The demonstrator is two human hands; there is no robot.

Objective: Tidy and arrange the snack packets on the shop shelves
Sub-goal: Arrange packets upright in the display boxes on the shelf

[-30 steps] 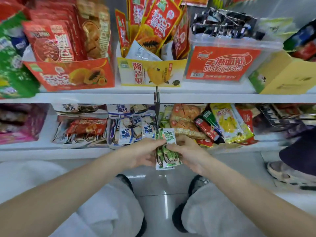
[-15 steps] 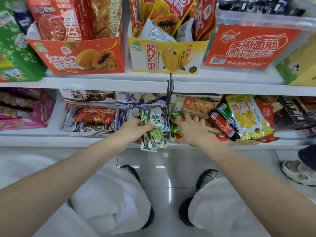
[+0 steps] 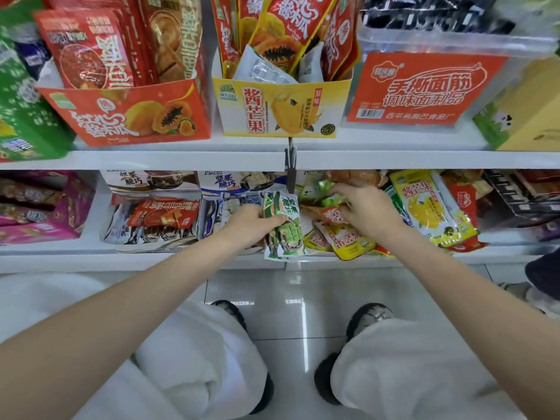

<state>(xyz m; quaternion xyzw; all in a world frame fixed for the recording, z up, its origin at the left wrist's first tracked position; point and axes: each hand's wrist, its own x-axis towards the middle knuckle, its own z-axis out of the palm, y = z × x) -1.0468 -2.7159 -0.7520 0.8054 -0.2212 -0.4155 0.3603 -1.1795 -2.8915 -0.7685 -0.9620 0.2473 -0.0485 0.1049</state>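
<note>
Head view: your left hand (image 3: 253,224) is gripping the light, crinkly green packets (image 3: 283,225) mid-body; your right hand (image 3: 368,212) is clutching loose packets (image 3: 328,215).

You're gripping a glossy green plastic-film packet (image 3: 281,225) in your left hand (image 3: 250,227), and it's catching the light like the shiny yellow mango packets (image 3: 424,207) by your right hand (image 3: 368,212). The orange papaya box (image 3: 127,116) and yellow mango box (image 3: 281,112) are looking like smooth printed cardboard. The clear plastic tub (image 3: 439,43) is looking frosted, the white shelf edge (image 3: 142,160) smooth and matt, the floor tiles (image 3: 303,298) polished and reflecting, your white trousers (image 3: 194,359) soft matt cloth.
</note>
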